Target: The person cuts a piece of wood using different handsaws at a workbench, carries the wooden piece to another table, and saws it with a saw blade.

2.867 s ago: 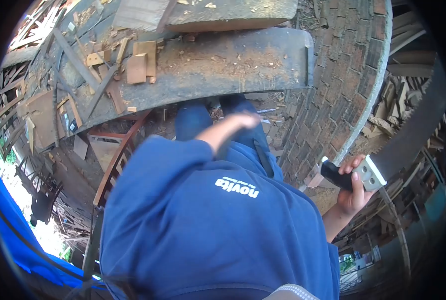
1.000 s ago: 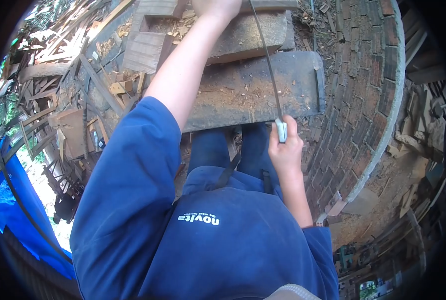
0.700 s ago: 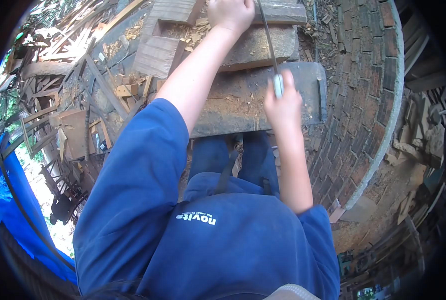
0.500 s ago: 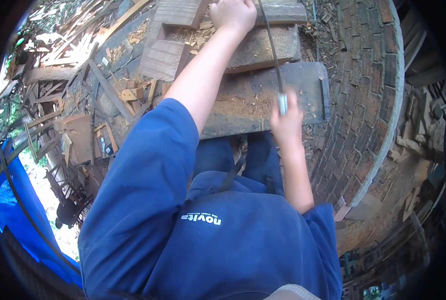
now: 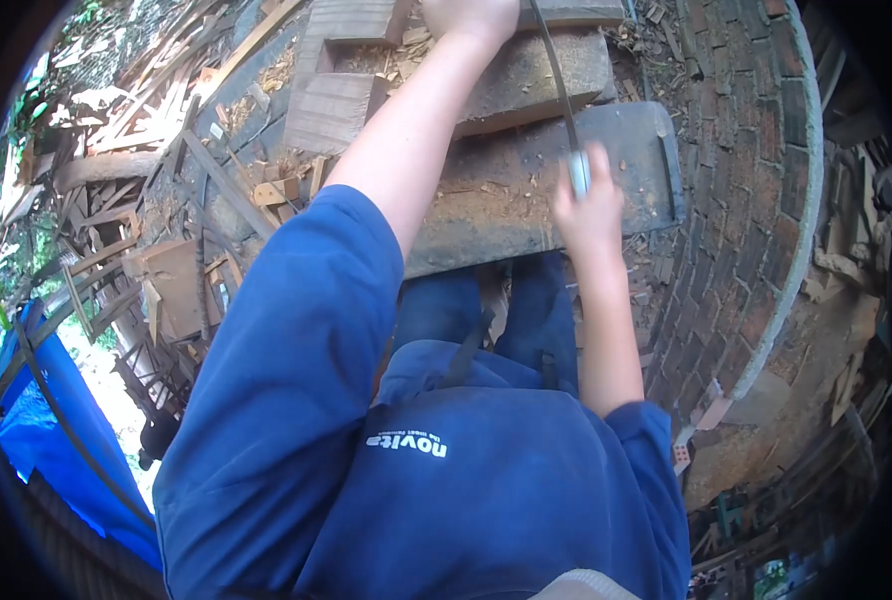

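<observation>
My right hand (image 5: 594,205) is wrapped round the pale grip of a long, narrow, dark blade (image 5: 558,80), apparently a saw seen nearly edge-on. From the grip the blade runs away to the top edge of the view. My left hand (image 5: 474,15) is at the top edge, over the wood beside the blade; its fingers are out of sight. A thick wooden block (image 5: 541,80) lies below it, and another piece of wood (image 5: 571,10) is behind that. Nearest my body is a dark, worn board (image 5: 506,190) strewn with sawdust.
Notched wooden blocks (image 5: 331,110) with chips between them lie left of my left forearm. Wood scraps (image 5: 116,170) pile up at the far left, near a blue tarp (image 5: 66,440). A curved brick surface (image 5: 736,200) with a pale edge borders the right side.
My right hand and the grip have shifted slightly right and up in view. My left hand sits higher, now partly cut off. The whole scene has shifted somewhat with the camera.
</observation>
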A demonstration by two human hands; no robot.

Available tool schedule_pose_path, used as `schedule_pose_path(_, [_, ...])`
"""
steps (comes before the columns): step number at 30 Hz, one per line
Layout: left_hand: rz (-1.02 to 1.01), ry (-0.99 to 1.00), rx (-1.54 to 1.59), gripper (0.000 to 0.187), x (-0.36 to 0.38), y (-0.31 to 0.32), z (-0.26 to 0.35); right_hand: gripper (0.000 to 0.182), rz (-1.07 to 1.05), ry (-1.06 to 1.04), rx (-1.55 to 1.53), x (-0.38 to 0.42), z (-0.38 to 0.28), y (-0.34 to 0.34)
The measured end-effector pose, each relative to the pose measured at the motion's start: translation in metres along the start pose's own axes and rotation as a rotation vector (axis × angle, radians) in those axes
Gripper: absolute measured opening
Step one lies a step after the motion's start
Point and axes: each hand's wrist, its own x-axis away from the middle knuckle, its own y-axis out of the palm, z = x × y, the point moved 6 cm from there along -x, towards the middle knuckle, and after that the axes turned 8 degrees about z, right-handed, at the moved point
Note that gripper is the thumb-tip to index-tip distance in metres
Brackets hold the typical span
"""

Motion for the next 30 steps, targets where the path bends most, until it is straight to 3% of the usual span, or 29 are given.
schedule_pose_path(2, [-0.09,-0.062,0.009,0.032,-0.001,-0.006,0.003,0.022,0.051,-0.072,-0.069,0.064,0.03,-0.022])
schedule_pose_path(5, [-0.098,-0.048,0.038,0.033,0.002,-0.006,0.0,0.021,0.054,-0.036,-0.086,0.068,0.023,-0.025])
schedule_pose_path(10, [-0.011,0.045,0.01,0.034,0.002,0.002,-0.004,0.016,0.118,-0.072,-0.026,-0.007,0.002,0.014])
schedule_pose_path(13, [0.003,-0.011,0.011,0.034,0.005,-0.001,0.0,0.015,0.044,0.037,-0.06,0.041,0.016,-0.005])
schedule_pose_path(18, [-0.094,0.12,0.221,0.03,0.032,-0.004,0.053,0.015,0.191,0.166,-0.051,0.115,0.026,-0.044])
schedule_pose_path(20, [-0.005,0.173,0.185,0.032,0.031,0.006,0.062,0.016,0.186,0.265,-0.077,0.112,0.034,-0.051])
schedule_pose_path(24, [-0.031,0.201,0.152,0.032,0.029,0.009,0.068,0.018,0.131,0.215,0.031,0.023,0.005,-0.035])
schedule_pose_path(27, [-0.042,0.18,0.112,0.033,0.028,0.013,0.066,0.02,0.194,0.149,-0.007,0.004,0.01,-0.019])
schedule_pose_path(30, [-0.081,0.178,0.105,0.032,0.031,0.014,0.066,0.018,0.222,0.176,-0.063,0.089,0.036,-0.031])
